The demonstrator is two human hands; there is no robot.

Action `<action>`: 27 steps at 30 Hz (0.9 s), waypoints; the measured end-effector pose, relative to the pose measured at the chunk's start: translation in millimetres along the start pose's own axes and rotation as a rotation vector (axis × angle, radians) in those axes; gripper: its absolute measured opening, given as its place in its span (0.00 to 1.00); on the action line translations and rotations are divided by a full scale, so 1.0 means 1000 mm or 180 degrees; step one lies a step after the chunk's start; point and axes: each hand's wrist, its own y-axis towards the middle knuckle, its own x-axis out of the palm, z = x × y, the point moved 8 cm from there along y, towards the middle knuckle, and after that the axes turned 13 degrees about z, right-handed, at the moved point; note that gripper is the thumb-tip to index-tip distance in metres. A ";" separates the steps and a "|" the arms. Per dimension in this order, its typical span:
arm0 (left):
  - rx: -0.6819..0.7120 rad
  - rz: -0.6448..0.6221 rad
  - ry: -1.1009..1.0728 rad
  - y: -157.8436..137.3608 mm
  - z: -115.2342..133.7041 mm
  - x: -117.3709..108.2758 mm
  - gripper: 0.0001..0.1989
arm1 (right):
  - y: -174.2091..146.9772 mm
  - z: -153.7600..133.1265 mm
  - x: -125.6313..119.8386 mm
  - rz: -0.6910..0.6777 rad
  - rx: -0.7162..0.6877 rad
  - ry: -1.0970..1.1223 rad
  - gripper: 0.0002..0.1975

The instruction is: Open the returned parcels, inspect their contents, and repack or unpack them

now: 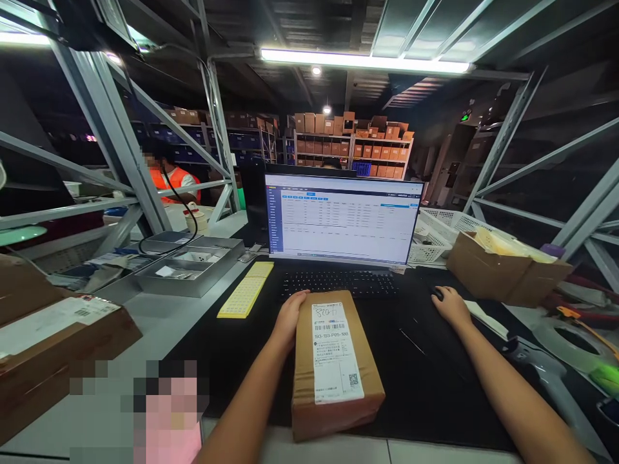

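The cardboard box (302,361) lies in the lower centre of the frame, label side up, on the black mat (227,367) over the table (425,451), with its far end next to the keyboard (343,283). Your left grip (287,322) lies along its upper left side, fingers reaching towards the far left corner; you can't tell from this view how firmly they are closed, since the thumb and undersides are hidden. Your right grip (451,308) is at the right of the frame, curled over the mouse (436,294), so it has no part in supporting the box.

Expect stiff walls with some give: the creases along the left side and near end suggest card that could dent if you pinch hard. The weight can't be read, as the contents are out of sight; treat them as possibly fragile. The card should give fair friction, though the shiny patches may be tape and slicker under your fingers.

For a lift, you'd do best to spread your palms across the two long sides, about midway, or cup both ends from below. Keep your fingers off the white label (336,348), so its barcode and square code stay unscuffed.
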 end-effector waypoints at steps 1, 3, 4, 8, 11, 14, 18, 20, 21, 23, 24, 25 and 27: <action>0.0000 -0.0002 0.0000 0.001 0.000 0.000 0.17 | 0.000 0.000 0.000 -0.0001 0.0004 -0.0001 0.24; -0.0003 0.0002 -0.0001 0.001 -0.001 0.000 0.18 | -0.001 0.000 -0.001 0.0004 0.0006 -0.0003 0.24; -0.0004 0.0004 -0.0003 0.001 -0.001 0.000 0.18 | -0.001 0.000 -0.001 0.0009 0.0008 -0.0005 0.23; -0.0003 -0.0001 -0.0025 0.000 0.000 0.001 0.17 | -0.002 -0.001 -0.002 0.0040 0.0009 0.0004 0.23; -0.0015 -0.0009 -0.0025 -0.001 0.000 0.001 0.16 | -0.002 -0.001 -0.002 0.0067 -0.0002 0.0036 0.23; -0.0028 -0.0028 -0.0018 0.000 -0.001 0.001 0.17 | -0.002 0.000 -0.002 0.0083 0.0004 0.0068 0.23; -0.0022 -0.0028 -0.0008 0.000 -0.001 0.001 0.17 | 0.000 0.000 -0.002 0.0087 0.0008 0.0123 0.22; -0.0018 -0.0023 -0.0011 -0.001 0.000 0.001 0.17 | 0.000 -0.001 -0.003 0.0107 0.0007 0.0157 0.22; -0.0021 -0.0024 -0.0013 -0.001 0.000 0.001 0.18 | 0.001 -0.001 -0.004 0.0134 0.0017 0.0167 0.23; -0.0036 -0.0033 -0.0016 -0.003 0.001 0.002 0.18 | 0.001 0.000 -0.007 0.0205 0.0057 0.0172 0.24; -0.0043 -0.0036 -0.0015 -0.003 0.001 0.002 0.18 | 0.001 0.001 -0.007 0.0229 0.0080 0.0170 0.24; -0.0047 -0.0035 -0.0016 -0.004 0.001 0.002 0.18 | 0.001 0.001 -0.007 0.0235 0.0098 0.0167 0.24; -0.0044 -0.0031 -0.0018 -0.003 0.001 0.002 0.17 | 0.000 0.001 -0.006 0.0199 0.0106 0.0166 0.23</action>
